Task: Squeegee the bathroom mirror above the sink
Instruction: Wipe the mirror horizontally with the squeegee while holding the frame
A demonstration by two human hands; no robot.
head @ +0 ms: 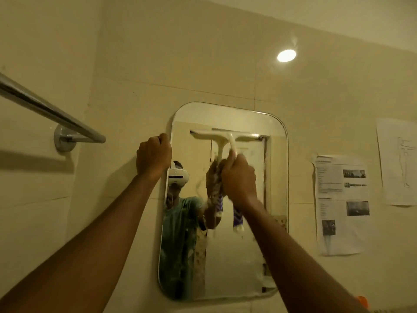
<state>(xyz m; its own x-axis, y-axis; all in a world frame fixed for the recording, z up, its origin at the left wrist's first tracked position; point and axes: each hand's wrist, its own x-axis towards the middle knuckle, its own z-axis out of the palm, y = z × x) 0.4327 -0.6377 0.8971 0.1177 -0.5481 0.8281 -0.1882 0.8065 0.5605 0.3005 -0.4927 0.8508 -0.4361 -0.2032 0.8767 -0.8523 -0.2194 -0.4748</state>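
A rounded rectangular mirror (234, 256) hangs on the tiled wall in front of me. My right hand (239, 177) is shut on the handle of a white squeegee (225, 137), whose blade lies level against the upper part of the glass. A purple and white cloth (238, 219) hangs down below that hand, touching the mirror. My left hand (154, 155) grips the mirror's upper left edge. The glass reflects a person in a teal shirt wearing a white headset, and the squeegee.
A chrome towel rail (52, 114) juts out from the wall at the left. Two printed paper sheets (340, 204) are stuck to the wall right of the mirror. A light glare (286, 55) shines on the tiles above.
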